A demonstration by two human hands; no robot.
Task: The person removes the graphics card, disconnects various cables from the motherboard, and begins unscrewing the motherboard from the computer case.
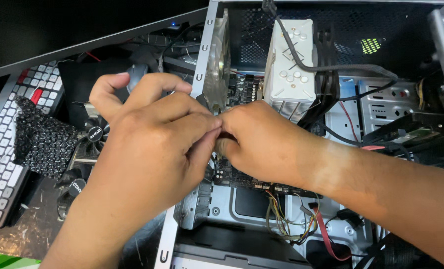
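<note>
1. In the head view, an open computer case (pixel 202 65) is seen lying on its side on the tabletop (pixel 30 234), so that the motherboard (pixel 242 174) faces upward and can be reached from above.
2. The left hand (pixel 152 149) and the right hand (pixel 267 144) are brought together over the case edge, just below the clear case fan (pixel 217 62). The fingertips of both are pinched narrow and meet at one spot, as though something small is gripped between them; what it is cannot be told, since it is hidden by the fingers.
3. The left thumb and forefinger are raised and curled apart from the pinch, touching nothing.
4. A white tower cooler (pixel 292 65) is seen standing on the board just beyond the right hand, with a black cable (pixel 331 67) draped across it.
5. Loose coloured wires (pixel 287 219) and a red flat cable (pixel 326 234) are seen below the right wrist, on the case floor.
6. Left of the case, a graphics card (pixel 90 144), a piece of black bubble wrap (pixel 40 139) and a keyboard (pixel 2 164) are laid out.
</note>
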